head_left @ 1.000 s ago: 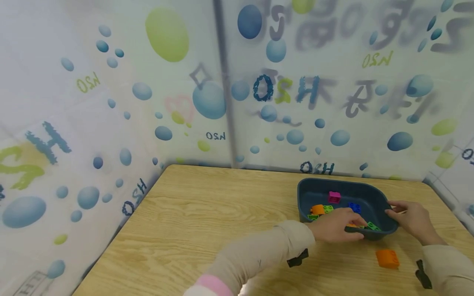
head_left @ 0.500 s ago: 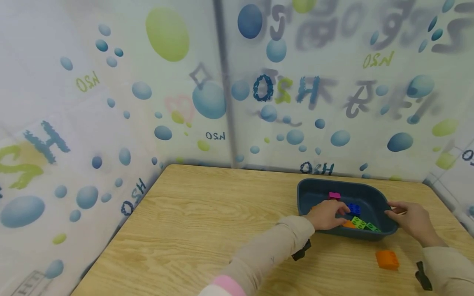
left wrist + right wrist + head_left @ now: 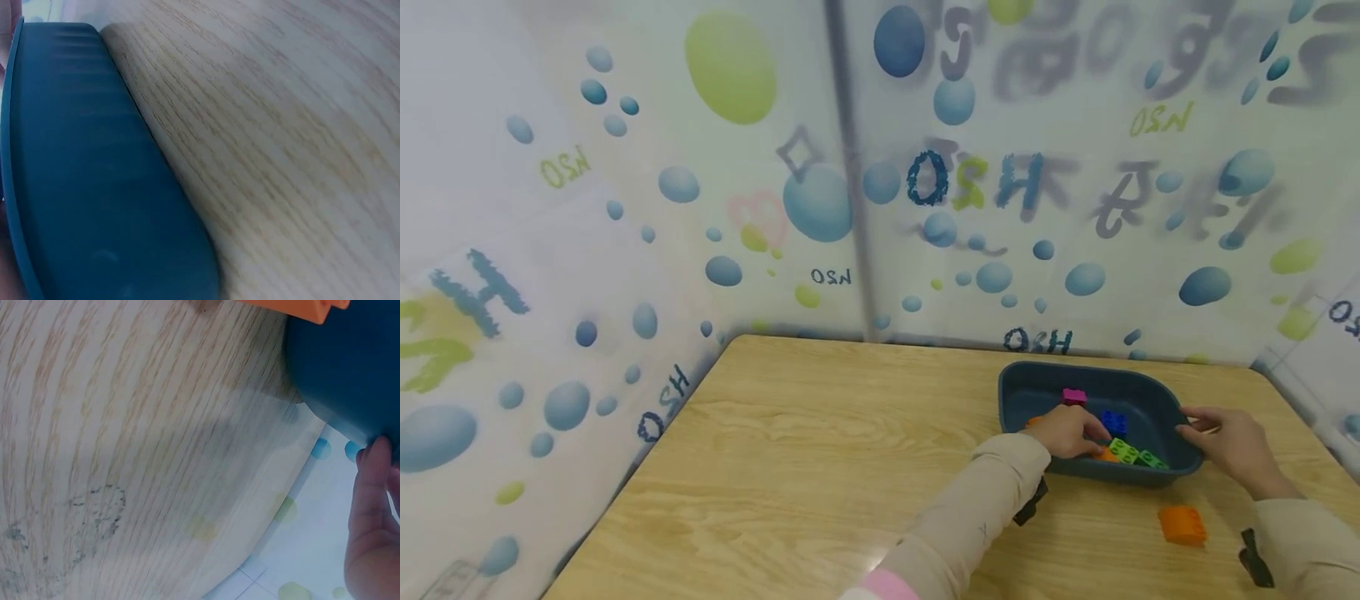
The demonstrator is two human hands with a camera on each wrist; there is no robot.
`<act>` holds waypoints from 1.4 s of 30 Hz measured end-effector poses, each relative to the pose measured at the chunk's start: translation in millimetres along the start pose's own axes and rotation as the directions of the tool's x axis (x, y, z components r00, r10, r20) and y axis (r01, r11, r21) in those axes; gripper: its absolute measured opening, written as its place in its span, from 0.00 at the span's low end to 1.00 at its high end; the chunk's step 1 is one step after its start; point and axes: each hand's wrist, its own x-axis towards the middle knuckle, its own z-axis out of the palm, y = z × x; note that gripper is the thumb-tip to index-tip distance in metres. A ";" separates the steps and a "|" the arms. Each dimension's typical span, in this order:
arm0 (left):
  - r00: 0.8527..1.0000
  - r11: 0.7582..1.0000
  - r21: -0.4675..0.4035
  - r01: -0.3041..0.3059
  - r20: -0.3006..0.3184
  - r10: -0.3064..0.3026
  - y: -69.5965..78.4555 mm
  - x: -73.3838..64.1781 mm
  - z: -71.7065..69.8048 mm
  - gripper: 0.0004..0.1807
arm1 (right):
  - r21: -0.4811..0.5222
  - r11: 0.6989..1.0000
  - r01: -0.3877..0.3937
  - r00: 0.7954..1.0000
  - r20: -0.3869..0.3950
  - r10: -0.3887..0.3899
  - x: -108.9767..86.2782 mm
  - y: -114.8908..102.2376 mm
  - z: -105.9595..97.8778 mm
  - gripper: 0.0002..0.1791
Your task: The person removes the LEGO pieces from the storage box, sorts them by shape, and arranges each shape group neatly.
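A dark blue plastic bin (image 3: 1075, 475) stands on the table at the right and holds several toy building blocks. My right hand (image 3: 1236, 446) pinches the bin's right rim; its fingers (image 3: 375, 481) show at that rim in the right wrist view. My left hand (image 3: 1067, 431) reaches over the near rim into the bin, fingers bent downward. Its fingertips are right at an orange block (image 3: 1108, 455), and I cannot tell whether they grip it. Near them lie a light green block (image 3: 1123, 451), a darker green block (image 3: 1151, 460), a blue block (image 3: 1113, 422) and a magenta block (image 3: 1073, 397).
One orange block (image 3: 1182, 526) lies on the wooden table (image 3: 820, 433) in front of the bin, near the right sleeve. A patterned wall covering (image 3: 917, 275) rises behind the table and along its left side.
My left hand has drawn back from over the near rim and lowered among the blocks, its fingers closing in on the orange block. The right hand stays on the bin's rim.
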 end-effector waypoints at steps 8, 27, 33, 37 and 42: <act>0.996 0.999 0.004 -0.049 0.071 0.049 -5.2 2.6 0.0 0.17 | 0.005 1.000 0.014 1.000 -0.004 -0.014 3.7 -3.6 1.6 0.18; 0.999 0.995 0.088 0.043 0.000 -0.043 -10.2 8.8 0.3 0.15 | -0.004 1.000 0.008 1.000 -0.015 -0.008 2.4 -0.8 2.4 0.17; 0.997 0.987 0.153 0.056 -0.062 -0.047 -18.1 11.1 -1.1 0.17 | 0.004 1.000 0.017 1.000 -0.027 -0.017 1.3 1.2 -0.4 0.17; 0.998 0.992 0.124 0.027 -0.055 -0.020 -20.3 10.8 -1.0 0.20 | 0.005 1.000 0.018 0.999 -0.030 -0.017 1.2 1.1 0.1 0.17; 1.000 0.995 0.099 0.006 -0.006 -0.005 -16.8 9.4 -0.3 0.22 | 0.005 1.000 0.012 1.000 -0.022 -0.012 0.7 0.7 0.7 0.17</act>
